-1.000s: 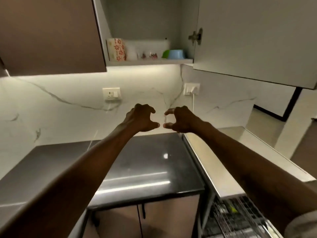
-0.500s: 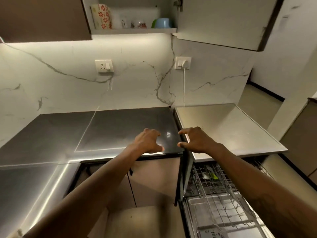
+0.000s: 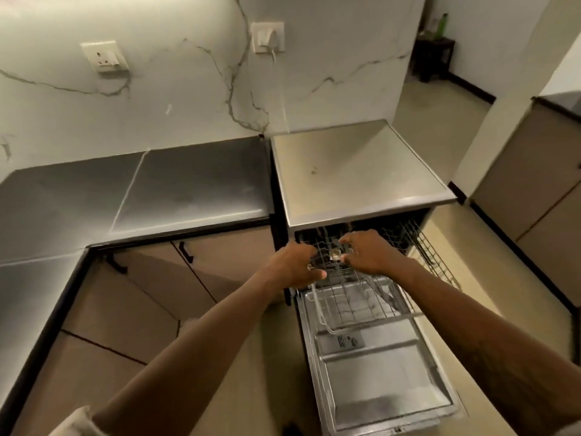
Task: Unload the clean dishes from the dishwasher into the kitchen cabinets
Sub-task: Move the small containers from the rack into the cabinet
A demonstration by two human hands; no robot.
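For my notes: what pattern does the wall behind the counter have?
The wall is white with dark veins; head view.

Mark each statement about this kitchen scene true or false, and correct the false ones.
1. The dishwasher door is folded down open. True.
2. Both wall sockets have plugs in them. False: only the socket near the corner has a plug; the other socket is free.
3. The left hand and right hand are both at the wire rack. True.
4. The wire rack is pushed fully in. False: it is pulled partly out over the door.
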